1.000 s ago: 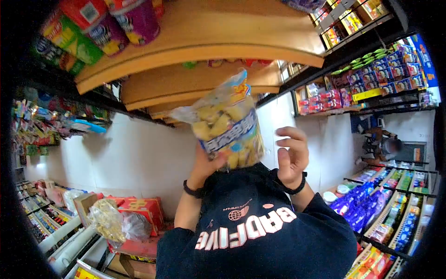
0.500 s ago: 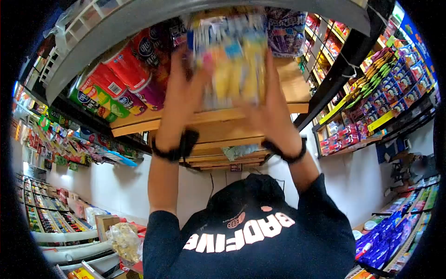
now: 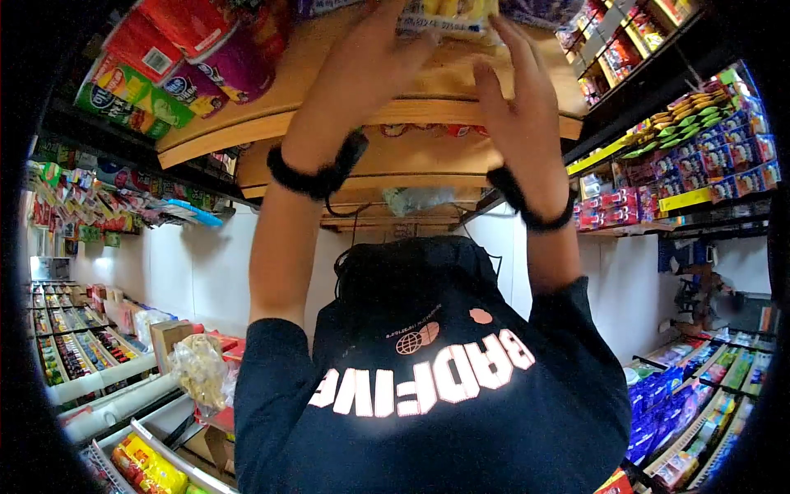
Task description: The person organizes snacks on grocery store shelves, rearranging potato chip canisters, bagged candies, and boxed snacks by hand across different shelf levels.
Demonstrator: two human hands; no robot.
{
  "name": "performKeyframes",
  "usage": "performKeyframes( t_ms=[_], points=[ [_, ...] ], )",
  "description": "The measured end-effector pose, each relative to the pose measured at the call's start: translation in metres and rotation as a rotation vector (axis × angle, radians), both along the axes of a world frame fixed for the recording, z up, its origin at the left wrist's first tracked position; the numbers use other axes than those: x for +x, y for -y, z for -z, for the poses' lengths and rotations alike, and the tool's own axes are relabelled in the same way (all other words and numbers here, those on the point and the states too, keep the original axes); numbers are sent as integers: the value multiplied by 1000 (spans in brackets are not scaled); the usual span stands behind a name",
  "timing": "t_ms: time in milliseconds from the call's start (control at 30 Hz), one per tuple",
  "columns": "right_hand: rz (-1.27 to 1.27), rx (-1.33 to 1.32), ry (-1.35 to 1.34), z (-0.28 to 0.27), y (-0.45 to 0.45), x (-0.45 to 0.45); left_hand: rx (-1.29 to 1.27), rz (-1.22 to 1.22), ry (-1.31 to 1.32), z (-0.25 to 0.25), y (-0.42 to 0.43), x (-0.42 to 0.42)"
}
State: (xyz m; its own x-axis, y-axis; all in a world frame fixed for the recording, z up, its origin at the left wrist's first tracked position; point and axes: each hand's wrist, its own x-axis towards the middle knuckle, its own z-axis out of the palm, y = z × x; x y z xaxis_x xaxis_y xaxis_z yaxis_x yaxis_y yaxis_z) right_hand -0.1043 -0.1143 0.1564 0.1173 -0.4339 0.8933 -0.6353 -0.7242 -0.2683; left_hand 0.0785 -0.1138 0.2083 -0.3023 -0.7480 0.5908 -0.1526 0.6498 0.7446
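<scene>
At the top edge, a yellow and white snack pack (image 3: 448, 23) sits on the wooden shelf (image 3: 444, 70), its upper part out of view. My left hand (image 3: 362, 74) is at the pack's left side, fingers stretched out and slightly blurred, the tips partly cut off by the frame. To the right, my right hand (image 3: 522, 103) has its fingers apart, with a fingertip close to the pack's right edge. Whether either hand touches the pack I cannot tell. Both wrists wear black bands.
Red, green and purple snack canisters (image 3: 185, 62) stand left on the same shelf. Purple packs (image 3: 547, 11) lie to its right. Hanging snack packets (image 3: 716, 156) fill the right rack. At lower left are a cardboard box (image 3: 171, 344) and a bagged item (image 3: 200, 370).
The view has tilted down, so shelf and canisters sit higher in frame. My hands, earlier on either side of the raised pack, are now lower around its bottom edge, the right one spread away.
</scene>
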Motion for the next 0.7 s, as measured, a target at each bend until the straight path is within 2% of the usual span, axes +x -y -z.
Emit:
performKeyframes(
  t_ms=[33,67,133,200,267,300,333,400,433,467,500,533,600,633,700],
  points=[
    [-98,165,45,8,-32,5,-1,-199,301,-9,-17,11],
    [-196,340,94,20,-70,11,20,-195,306,7,-25,15],
    [-403,310,-237,101,-97,11,-455,-413,109,57,-40,26],
    [-472,735,-636,158,-104,32,-441,-346,83,82,-76,40],
    [-520,754,-795,284,-79,48,-11,-306,-50,124,-110,44],
    [-132,1335,-789,268,-72,57,56,-329,27,141,-119,50],
    [-137,1346,-787,283,-67,58,118,-356,100,155,-126,54],
    [-517,1166,-368,347,-55,57,208,-348,206,174,-147,67],
    [-528,1170,-366,392,-43,67,290,-332,313,179,-157,75],
    [-347,1413,-524,441,-33,79,299,-335,322,182,-165,83],
    [-148,1648,-686,466,-35,87,400,-322,305,184,-175,90],
    [-157,1656,-686,467,-44,88,497,-309,284,185,-183,97],
    [75,1284,-618,449,-52,87,548,-318,269,190,-196,111],
    [77,1289,-617,438,-58,88,598,-320,254,194,-202,117],
    [253,908,-429,397,-71,84,608,-339,240,202,-209,127]
  ],
)
